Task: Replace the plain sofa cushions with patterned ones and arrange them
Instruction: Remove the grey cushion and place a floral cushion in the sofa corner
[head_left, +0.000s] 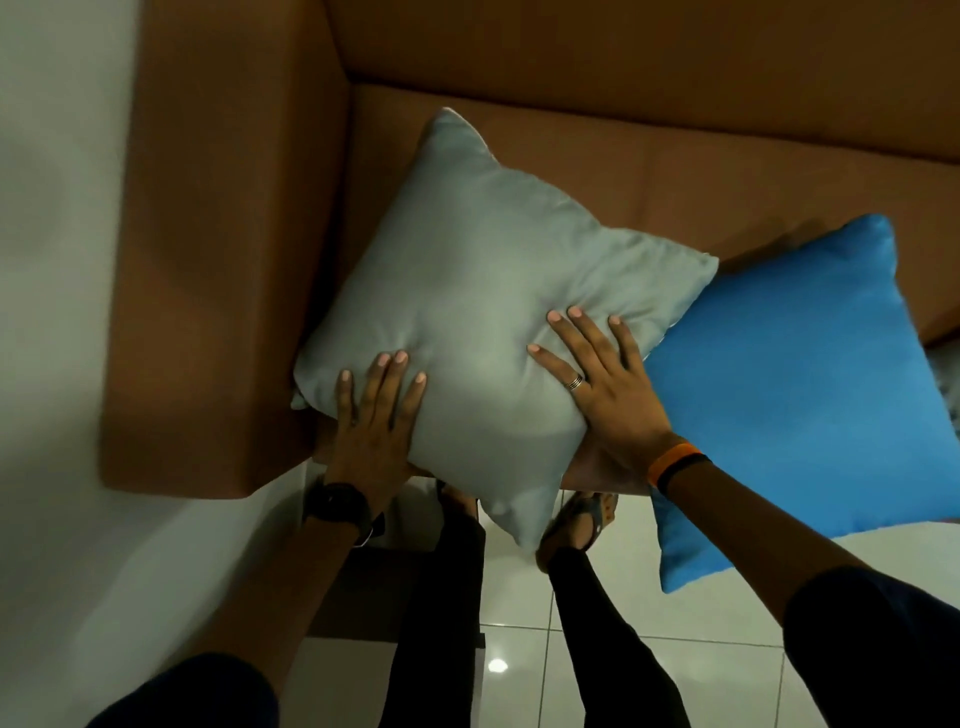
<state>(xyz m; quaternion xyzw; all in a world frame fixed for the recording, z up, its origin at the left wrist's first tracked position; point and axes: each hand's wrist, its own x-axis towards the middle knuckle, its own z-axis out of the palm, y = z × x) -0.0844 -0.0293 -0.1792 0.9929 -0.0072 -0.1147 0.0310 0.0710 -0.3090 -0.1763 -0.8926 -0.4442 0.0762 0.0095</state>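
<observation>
Down on the brown sofa (597, 171), a plain grey cushion (483, 291), turned so one corner points at the back of the seat and another hangs past the front edge. Pressed flat on top of it, the left hand (376, 415), fingers spread a little, near the cushion's left corner. Pressed flat on it too, the right hand (605, 384), fingers (563, 332) wide, a ring (574, 383) on one of them. Nothing gripped inside either hand, just palms and fingers lying on the soft cloth, with small dents under the fingertips. On the left wrist, a black watch (337, 504). On the right wrist, an orange band (670, 460) and a black one just beside it.

Just to the right, a plain blue cushion (789, 395), touching the grey one and partly tucked under its right edge, sticking out over the front of the seat. To the left, the wide sofa arm (218, 260), right beside the grey cushion's left corner. Below, shiny white floor tiles (587, 649), two legs in dark trousers, and a foot in a sandal (582, 519) peeking out under the grey cushion's low corner
</observation>
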